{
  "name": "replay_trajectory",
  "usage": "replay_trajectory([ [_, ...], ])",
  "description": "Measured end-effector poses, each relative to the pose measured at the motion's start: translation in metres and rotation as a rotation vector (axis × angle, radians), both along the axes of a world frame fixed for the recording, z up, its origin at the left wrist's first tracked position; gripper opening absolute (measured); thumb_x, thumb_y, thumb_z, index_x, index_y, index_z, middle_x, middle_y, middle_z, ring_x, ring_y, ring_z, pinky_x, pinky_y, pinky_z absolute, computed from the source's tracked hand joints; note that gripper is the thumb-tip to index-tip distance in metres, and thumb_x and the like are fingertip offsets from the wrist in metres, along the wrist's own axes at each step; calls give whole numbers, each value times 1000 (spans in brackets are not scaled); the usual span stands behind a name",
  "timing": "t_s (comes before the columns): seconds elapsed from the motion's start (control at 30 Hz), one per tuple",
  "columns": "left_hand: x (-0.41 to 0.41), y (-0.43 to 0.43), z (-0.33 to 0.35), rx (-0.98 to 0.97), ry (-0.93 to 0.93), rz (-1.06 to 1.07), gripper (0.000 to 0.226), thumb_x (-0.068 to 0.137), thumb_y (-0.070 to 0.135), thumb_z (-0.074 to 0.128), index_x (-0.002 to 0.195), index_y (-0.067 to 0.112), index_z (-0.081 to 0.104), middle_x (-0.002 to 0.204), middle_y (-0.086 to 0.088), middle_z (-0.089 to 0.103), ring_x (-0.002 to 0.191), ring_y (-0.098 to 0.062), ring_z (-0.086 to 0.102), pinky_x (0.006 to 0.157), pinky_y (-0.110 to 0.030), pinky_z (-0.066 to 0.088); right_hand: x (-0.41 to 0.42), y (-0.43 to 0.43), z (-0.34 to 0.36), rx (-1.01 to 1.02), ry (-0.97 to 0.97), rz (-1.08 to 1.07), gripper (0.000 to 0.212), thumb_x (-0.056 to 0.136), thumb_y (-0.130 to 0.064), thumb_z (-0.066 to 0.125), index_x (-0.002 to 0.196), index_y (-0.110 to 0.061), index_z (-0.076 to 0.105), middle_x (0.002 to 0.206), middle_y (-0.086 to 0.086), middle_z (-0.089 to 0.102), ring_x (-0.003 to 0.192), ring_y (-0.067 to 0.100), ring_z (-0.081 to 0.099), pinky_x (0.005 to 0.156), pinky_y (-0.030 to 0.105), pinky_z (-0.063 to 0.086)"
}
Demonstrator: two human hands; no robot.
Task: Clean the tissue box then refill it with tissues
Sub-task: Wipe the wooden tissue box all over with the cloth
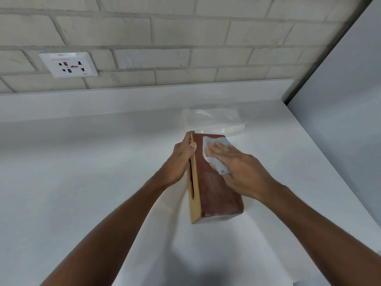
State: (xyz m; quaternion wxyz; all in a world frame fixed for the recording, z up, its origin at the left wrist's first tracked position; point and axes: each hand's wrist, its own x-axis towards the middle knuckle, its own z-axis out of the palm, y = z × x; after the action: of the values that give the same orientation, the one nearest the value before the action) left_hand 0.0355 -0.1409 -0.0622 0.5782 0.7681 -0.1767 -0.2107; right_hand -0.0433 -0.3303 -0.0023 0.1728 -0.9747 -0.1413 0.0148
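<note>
A brown tissue box with a light wooden slotted lid lies on its side on the white counter, the slot facing left. My left hand grips the box's far left edge, thumb over the lid's rim. My right hand presses a grey cloth flat against the upturned brown side near the far end. A clear plastic pack of white tissues lies just behind the box.
A brick wall runs behind the counter, with a white power socket at the left. A grey panel rises at the right, next to the counter's right edge.
</note>
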Motion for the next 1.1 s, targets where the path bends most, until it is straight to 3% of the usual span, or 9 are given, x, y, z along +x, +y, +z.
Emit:
replay_trajectory([
  [0.13,0,-1,2,-5,-42,20,33,117,33,23,141,30,44,116,6,67,107,11,58,97,-14,42,-2,17,-4,-12,14,146,68,84,-29,24,150,-18,35,157,-8,27,146,4,19,122,29,14],
  [0.23,0,-2,0,28,-41,18,41,115,41,21,154,41,34,120,22,53,116,14,47,103,-22,33,3,-3,3,-10,60,4,62,89,-24,34,151,-30,31,153,-23,18,143,-7,13,119,32,25],
  [0.3,-2,-2,2,49,-60,41,38,112,46,21,146,46,40,116,24,54,114,19,46,101,-18,35,6,2,5,-29,33,-48,64,87,-24,33,151,-30,32,156,-19,20,144,-5,11,118,34,27],
  [0.43,-1,-3,-2,71,-101,76,43,109,51,21,137,31,47,118,2,65,115,-14,57,109,-48,44,-17,11,-5,9,3,209,68,79,-21,31,146,-17,43,154,-4,37,144,7,27,120,30,21],
  [0.6,-5,-2,3,72,-91,67,43,109,53,20,142,42,45,135,11,61,136,-11,48,115,-54,37,0,-2,4,5,-56,-26,64,80,-21,33,142,-21,50,149,-6,44,139,5,36,110,37,41],
  [0.7,-2,-3,4,-4,-85,75,37,109,43,28,125,22,54,104,-9,64,99,-20,59,96,-58,50,-10,21,0,-3,-81,183,67,77,-23,30,138,-13,55,147,2,49,138,10,38,114,27,30],
  [0.77,-3,-3,8,-29,-65,81,34,107,42,31,115,22,57,92,-2,62,88,-8,58,93,-40,52,-7,19,1,17,-40,159,68,79,-25,27,144,-19,48,152,-5,41,141,0,27,115,20,27],
  [0.9,-2,-1,2,-21,-88,60,38,110,44,28,131,26,54,119,3,71,119,-22,65,108,-60,46,6,20,5,36,-10,13,67,82,-22,30,149,-22,39,157,-7,32,141,-5,15,115,13,13],
  [1.1,-6,-1,-3,91,-86,126,57,98,63,22,152,49,35,144,15,53,142,-12,45,120,-45,34,-11,-5,-2,91,-3,76,66,81,-15,34,145,-24,45,150,-17,32,140,-9,21,117,15,19],
])
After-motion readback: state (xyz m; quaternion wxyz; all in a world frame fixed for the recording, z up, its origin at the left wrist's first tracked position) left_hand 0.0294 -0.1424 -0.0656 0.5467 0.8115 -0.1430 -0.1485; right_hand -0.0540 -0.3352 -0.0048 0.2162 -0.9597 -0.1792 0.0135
